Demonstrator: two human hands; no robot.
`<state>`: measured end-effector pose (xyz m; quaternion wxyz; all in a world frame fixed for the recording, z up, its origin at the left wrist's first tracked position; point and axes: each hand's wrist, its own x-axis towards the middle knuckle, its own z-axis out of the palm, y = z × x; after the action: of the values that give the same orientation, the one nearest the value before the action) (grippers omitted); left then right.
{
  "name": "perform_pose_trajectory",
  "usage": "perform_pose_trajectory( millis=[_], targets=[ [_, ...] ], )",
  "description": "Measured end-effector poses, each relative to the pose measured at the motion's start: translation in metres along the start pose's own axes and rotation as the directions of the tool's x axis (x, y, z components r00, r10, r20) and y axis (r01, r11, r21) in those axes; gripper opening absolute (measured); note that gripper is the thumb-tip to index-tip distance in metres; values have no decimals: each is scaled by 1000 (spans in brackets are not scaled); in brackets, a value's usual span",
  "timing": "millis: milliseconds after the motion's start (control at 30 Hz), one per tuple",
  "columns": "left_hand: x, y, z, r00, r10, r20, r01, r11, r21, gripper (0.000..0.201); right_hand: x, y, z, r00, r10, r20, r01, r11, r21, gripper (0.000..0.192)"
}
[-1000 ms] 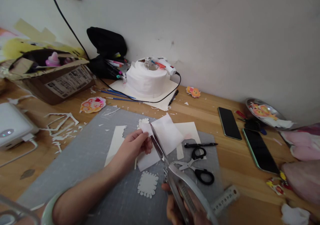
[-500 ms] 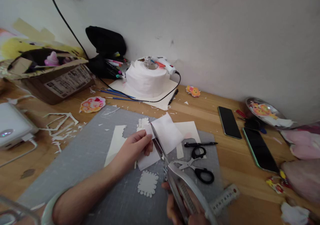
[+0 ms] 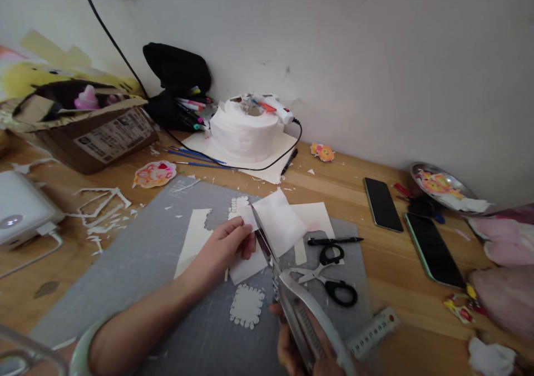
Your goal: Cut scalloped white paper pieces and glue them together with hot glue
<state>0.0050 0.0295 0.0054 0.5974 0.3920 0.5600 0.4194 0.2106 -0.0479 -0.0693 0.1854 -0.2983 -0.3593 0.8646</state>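
Note:
My left hand [image 3: 233, 238] pinches a small piece of white paper [image 3: 280, 220] between thumb and fingers. Large metal scissors [image 3: 292, 292] are gripped in my right hand [image 3: 287, 342], partly hidden behind the handles at the bottom of the view. Their blades lie across the paper close to my left fingertips. Beneath, on the grey cutting mat [image 3: 137, 270], rests a paper square with scalloped edges [image 3: 247, 306]. Another scalloped piece [image 3: 239, 204] shows just beyond my left hand. Cut paper [image 3: 192, 242] with a notched edge lies left of it.
Black-handled scissors [image 3: 340, 292], a black pen [image 3: 336, 241] and a steel ruler [image 3: 373, 331] lie at the right. Two phones [image 3: 382, 203] and a metal bowl [image 3: 442, 187] are farther right. Behind stand a tissue roll [image 3: 246, 131] with a glue gun [image 3: 277, 109] and a cardboard box [image 3: 95, 131].
Almost nothing differs. The scissor handles in my right hand have shifted very slightly to the left; the paper and my left hand stay in place.

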Motion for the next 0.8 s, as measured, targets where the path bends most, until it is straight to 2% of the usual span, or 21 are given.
perform_pose_trajectory(
  millis=[133,267,367,467,567,700,800],
  targets=[
    [0,-1,-1,1000,20,-18,-20,999,-42,24,-2,-11,5,990,-49,132,26,986,164,74],
    [1,-1,-2,998,38,-52,-40,999,-27,25,-3,-21,8,988,-24,154,-10,976,219,71],
    [0,1,-2,996,59,-64,-57,998,32,26,-3,-23,14,977,-120,177,74,966,246,72],
    [-2,4,-1,996,78,-50,-73,992,102,27,-2,-21,19,977,-173,126,131,948,289,58],
    [-3,7,-1,996,85,-20,-81,986,145,28,3,-16,19,988,-130,83,102,953,286,50],
    [-3,8,-1,998,65,-11,-62,986,155,28,8,-16,15,989,-27,147,-10,969,246,56],
    [-2,6,-2,998,57,-7,-55,985,165,29,5,-23,15,996,-22,88,5,983,183,62]
  ],
)
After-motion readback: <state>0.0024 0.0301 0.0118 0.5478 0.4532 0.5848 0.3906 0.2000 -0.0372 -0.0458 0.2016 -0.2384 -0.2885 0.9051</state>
